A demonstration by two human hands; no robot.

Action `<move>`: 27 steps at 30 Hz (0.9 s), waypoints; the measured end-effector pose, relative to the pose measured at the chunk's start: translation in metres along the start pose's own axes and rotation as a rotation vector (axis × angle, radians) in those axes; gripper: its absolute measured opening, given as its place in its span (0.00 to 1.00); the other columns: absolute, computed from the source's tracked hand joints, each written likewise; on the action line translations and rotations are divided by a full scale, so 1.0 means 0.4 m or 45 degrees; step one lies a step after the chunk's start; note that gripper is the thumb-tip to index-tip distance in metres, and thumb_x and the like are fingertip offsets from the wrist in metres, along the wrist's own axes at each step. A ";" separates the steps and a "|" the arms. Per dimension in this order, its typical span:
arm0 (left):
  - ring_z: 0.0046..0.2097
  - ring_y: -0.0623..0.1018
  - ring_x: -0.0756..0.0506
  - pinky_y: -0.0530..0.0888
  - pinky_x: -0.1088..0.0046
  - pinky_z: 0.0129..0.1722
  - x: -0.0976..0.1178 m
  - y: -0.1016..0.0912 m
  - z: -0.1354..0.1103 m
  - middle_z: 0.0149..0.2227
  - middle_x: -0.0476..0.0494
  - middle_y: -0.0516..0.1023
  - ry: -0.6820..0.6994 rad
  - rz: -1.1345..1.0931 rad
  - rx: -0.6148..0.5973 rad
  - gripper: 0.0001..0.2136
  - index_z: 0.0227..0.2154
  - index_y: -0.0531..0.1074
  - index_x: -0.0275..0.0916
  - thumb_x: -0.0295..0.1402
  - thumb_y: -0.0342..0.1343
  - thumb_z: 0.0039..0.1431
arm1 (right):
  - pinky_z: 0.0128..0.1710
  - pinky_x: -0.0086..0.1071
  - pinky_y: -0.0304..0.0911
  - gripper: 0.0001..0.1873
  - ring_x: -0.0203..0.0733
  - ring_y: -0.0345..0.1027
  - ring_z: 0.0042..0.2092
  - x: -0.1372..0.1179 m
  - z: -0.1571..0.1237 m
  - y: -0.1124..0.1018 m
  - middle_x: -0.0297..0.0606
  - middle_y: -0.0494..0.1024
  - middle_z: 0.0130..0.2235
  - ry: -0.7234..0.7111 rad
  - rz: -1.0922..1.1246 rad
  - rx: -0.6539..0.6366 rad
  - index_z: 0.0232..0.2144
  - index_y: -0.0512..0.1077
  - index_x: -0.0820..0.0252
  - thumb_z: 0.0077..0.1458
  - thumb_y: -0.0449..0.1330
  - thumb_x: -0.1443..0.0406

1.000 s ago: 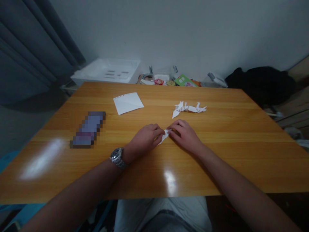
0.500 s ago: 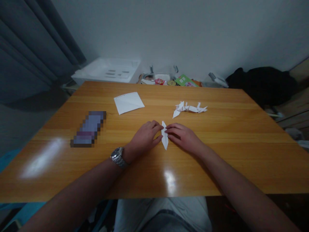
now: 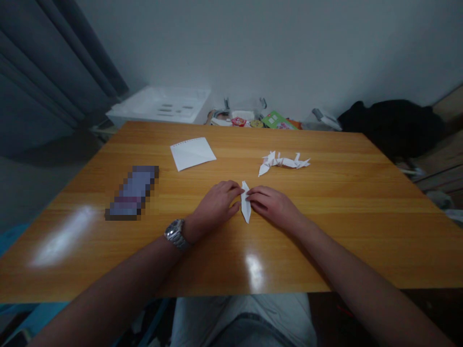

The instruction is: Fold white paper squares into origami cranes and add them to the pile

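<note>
A narrow folded white paper (image 3: 246,210), pointed at its near end, lies on the wooden table between my hands. My left hand (image 3: 218,200), with a metal watch at the wrist, has its fingertips on the paper's left edge. From the other side my right hand (image 3: 272,205) pinches the right edge, its fingers bent together. The paper runs lengthwise away from me. Beyond my right hand, several folded paper cranes (image 3: 284,163) sit close together in a row. A white sheet with a perforated edge (image 3: 193,153) lies beyond my left hand.
A pixelated phone-like object (image 3: 133,192) lies on the left of the table (image 3: 325,202). Behind the far edge stand a white plastic tray (image 3: 159,106), a green packet (image 3: 278,120) and other small items. A dark heap (image 3: 394,118) is at the far right.
My left thumb has drawn slightly back from the paper's left edge. My right fingers have closed in a little over the right edge. The other things stay put.
</note>
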State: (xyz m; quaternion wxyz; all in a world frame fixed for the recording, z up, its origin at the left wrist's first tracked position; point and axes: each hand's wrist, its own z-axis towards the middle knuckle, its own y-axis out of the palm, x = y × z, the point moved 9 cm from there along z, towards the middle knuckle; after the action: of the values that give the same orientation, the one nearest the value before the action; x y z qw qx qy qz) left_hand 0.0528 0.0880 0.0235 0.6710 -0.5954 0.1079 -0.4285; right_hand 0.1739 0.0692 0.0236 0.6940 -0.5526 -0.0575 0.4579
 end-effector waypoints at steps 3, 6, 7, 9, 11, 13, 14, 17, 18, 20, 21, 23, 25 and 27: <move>0.52 0.74 0.40 0.71 0.60 0.56 0.005 -0.005 0.002 0.51 0.38 0.75 0.009 -0.012 0.006 0.14 0.53 0.73 0.38 0.32 0.55 0.67 | 0.51 0.42 0.71 0.09 0.46 0.74 0.50 0.002 0.002 -0.012 0.43 0.79 0.49 0.036 0.086 0.044 0.46 0.76 0.56 0.66 0.58 0.68; 0.51 0.74 0.41 0.72 0.61 0.55 0.018 -0.011 0.005 0.51 0.38 0.74 0.046 -0.009 -0.001 0.11 0.51 0.73 0.39 0.34 0.55 0.68 | 0.50 0.42 0.71 0.08 0.45 0.75 0.48 0.005 0.004 -0.024 0.42 0.80 0.47 0.077 0.157 0.090 0.45 0.75 0.56 0.66 0.58 0.68; 0.51 0.74 0.41 0.72 0.61 0.54 0.022 -0.013 0.006 0.51 0.38 0.74 0.060 0.001 -0.007 0.11 0.50 0.74 0.39 0.34 0.56 0.68 | 0.50 0.42 0.71 0.08 0.45 0.75 0.48 0.006 0.004 -0.026 0.42 0.80 0.46 0.085 0.168 0.098 0.45 0.75 0.55 0.66 0.58 0.68; 0.51 0.75 0.41 0.72 0.61 0.53 0.029 -0.014 0.008 0.51 0.39 0.75 0.076 0.030 -0.019 0.10 0.49 0.74 0.40 0.34 0.56 0.68 | 0.50 0.41 0.71 0.08 0.45 0.74 0.48 0.008 0.004 -0.026 0.42 0.80 0.46 0.092 0.175 0.102 0.45 0.75 0.55 0.65 0.58 0.68; 0.49 0.75 0.41 0.72 0.62 0.52 0.031 -0.011 0.008 0.50 0.39 0.76 0.071 0.053 -0.036 0.09 0.48 0.74 0.40 0.35 0.56 0.69 | 0.50 0.41 0.71 0.08 0.45 0.74 0.48 0.010 0.003 -0.023 0.42 0.80 0.46 0.091 0.169 0.091 0.45 0.75 0.56 0.65 0.58 0.68; 0.48 0.76 0.41 0.73 0.63 0.50 0.029 -0.007 0.007 0.49 0.40 0.77 0.052 0.069 -0.054 0.09 0.48 0.74 0.40 0.35 0.55 0.69 | 0.50 0.41 0.71 0.08 0.45 0.74 0.48 0.012 0.002 -0.018 0.42 0.79 0.47 0.086 0.155 0.078 0.45 0.74 0.56 0.65 0.58 0.69; 0.47 0.76 0.41 0.73 0.64 0.49 0.028 -0.005 0.006 0.48 0.40 0.77 0.044 0.077 -0.060 0.09 0.48 0.74 0.39 0.35 0.55 0.69 | 0.50 0.40 0.71 0.08 0.45 0.74 0.48 0.011 0.001 -0.015 0.43 0.79 0.47 0.079 0.142 0.071 0.45 0.74 0.56 0.65 0.58 0.69; 0.47 0.76 0.41 0.73 0.64 0.48 0.027 -0.001 0.005 0.48 0.41 0.77 0.031 0.104 -0.070 0.09 0.47 0.74 0.38 0.35 0.55 0.69 | 0.51 0.41 0.71 0.08 0.46 0.73 0.49 0.006 0.000 -0.006 0.44 0.78 0.48 0.048 0.085 0.039 0.45 0.74 0.58 0.65 0.59 0.69; 0.46 0.76 0.41 0.73 0.64 0.47 0.027 0.000 0.005 0.48 0.40 0.78 0.031 0.109 -0.071 0.09 0.47 0.74 0.38 0.35 0.55 0.69 | 0.51 0.41 0.71 0.07 0.47 0.73 0.49 0.004 0.000 -0.003 0.45 0.78 0.48 0.041 0.060 0.025 0.45 0.74 0.58 0.65 0.59 0.69; 0.46 0.77 0.41 0.74 0.65 0.47 0.027 0.001 0.006 0.48 0.40 0.78 0.032 0.114 -0.076 0.09 0.47 0.75 0.38 0.35 0.55 0.69 | 0.50 0.42 0.71 0.06 0.48 0.73 0.49 0.003 -0.001 0.004 0.46 0.78 0.48 0.034 0.013 0.002 0.44 0.74 0.59 0.65 0.59 0.68; 0.46 0.77 0.41 0.74 0.65 0.47 0.027 0.003 0.007 0.48 0.40 0.78 0.035 0.115 -0.081 0.09 0.47 0.75 0.38 0.35 0.55 0.69 | 0.49 0.42 0.71 0.05 0.48 0.73 0.49 0.003 -0.001 0.005 0.46 0.78 0.48 0.035 0.000 0.002 0.43 0.75 0.60 0.65 0.59 0.68; 0.47 0.77 0.41 0.74 0.65 0.48 0.025 0.005 0.007 0.48 0.41 0.78 0.037 0.118 -0.087 0.09 0.47 0.75 0.38 0.35 0.54 0.70 | 0.48 0.42 0.71 0.04 0.48 0.74 0.48 0.006 0.000 0.005 0.46 0.78 0.47 0.042 0.006 0.020 0.41 0.75 0.59 0.65 0.60 0.68; 0.47 0.76 0.41 0.73 0.65 0.48 0.023 0.006 0.006 0.49 0.41 0.77 0.031 0.113 -0.084 0.09 0.47 0.76 0.39 0.35 0.54 0.70 | 0.48 0.41 0.71 0.03 0.47 0.74 0.48 0.011 0.000 0.000 0.45 0.78 0.47 0.066 0.057 0.058 0.39 0.75 0.58 0.64 0.61 0.68; 0.48 0.76 0.42 0.73 0.66 0.48 0.019 0.005 0.005 0.49 0.42 0.77 0.017 0.094 -0.071 0.09 0.46 0.76 0.40 0.36 0.55 0.70 | 0.48 0.40 0.70 0.03 0.46 0.74 0.48 0.015 0.001 -0.003 0.43 0.78 0.47 0.091 0.113 0.079 0.38 0.75 0.57 0.64 0.61 0.69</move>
State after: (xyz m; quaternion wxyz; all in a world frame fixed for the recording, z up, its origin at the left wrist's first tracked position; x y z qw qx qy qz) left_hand 0.0595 0.0839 0.0251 0.6688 -0.6065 0.1463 -0.4043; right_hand 0.1776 0.0738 0.0221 0.6915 -0.5487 0.0060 0.4698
